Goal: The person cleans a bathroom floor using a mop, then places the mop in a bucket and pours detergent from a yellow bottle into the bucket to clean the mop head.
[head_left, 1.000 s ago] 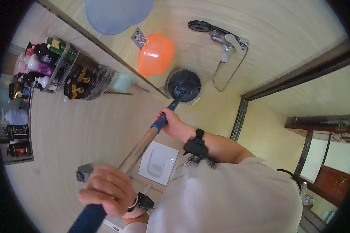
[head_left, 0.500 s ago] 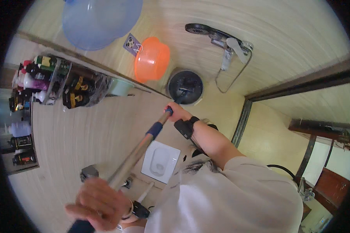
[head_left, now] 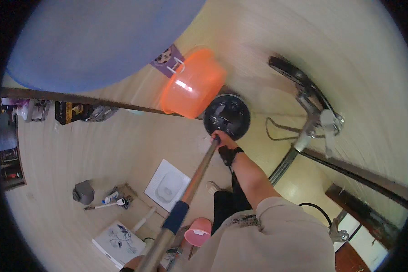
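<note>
My right hand [head_left: 224, 139], with a black band on its wrist, is closed around the lower part of a long-handled mop [head_left: 196, 183]. The metal handle has a dark blue collar and slants from the bottom edge up toward a black bucket [head_left: 226, 117]. The mop's lower end reaches into the bucket, where dark liquid glints and its head cannot be made out clearly. Of my left arm only a strip of skin and a dark band show at the lower edge, beside the handle. My left hand itself lies outside the picture.
An orange basin [head_left: 195, 84] and a large blue basin [head_left: 99, 41] hang close on the left. A shower fixture [head_left: 310, 104] juts from the right wall. Below are a white squat toilet [head_left: 167, 185], a pink bucket [head_left: 198, 231] and a white box [head_left: 119, 245].
The view has shifted closer to the basins and shower. The mop handle now stands steeper, its lower end still in the bucket. My left hand has dropped out of view.
</note>
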### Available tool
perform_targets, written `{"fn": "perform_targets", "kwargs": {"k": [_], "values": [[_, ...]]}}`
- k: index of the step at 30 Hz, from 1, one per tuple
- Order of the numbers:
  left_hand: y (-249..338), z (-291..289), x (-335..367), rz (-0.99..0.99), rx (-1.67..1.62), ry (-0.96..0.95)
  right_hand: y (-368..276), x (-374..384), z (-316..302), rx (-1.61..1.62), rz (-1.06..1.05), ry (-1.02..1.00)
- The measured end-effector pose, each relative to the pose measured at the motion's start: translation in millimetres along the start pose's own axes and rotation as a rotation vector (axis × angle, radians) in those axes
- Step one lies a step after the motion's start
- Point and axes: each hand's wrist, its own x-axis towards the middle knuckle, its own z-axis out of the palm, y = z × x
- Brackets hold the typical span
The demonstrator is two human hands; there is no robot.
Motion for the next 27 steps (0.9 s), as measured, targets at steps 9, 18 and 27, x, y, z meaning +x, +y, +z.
{"fn": "perform_targets", "kwargs": {"k": [9,18,27], "values": [[-134,-12,-57,-0.583,0.275,-0.363,4,11,-52,1.094,0.740,0.105],[-263,1,-172,-1.923,-0.634,0.113,-24,-10,4,1.049,0.982,0.519],[-256,37,-179,-1.962,-0.680,0.024,-109,-46,-4,0.449,0.734,0.122]]}}
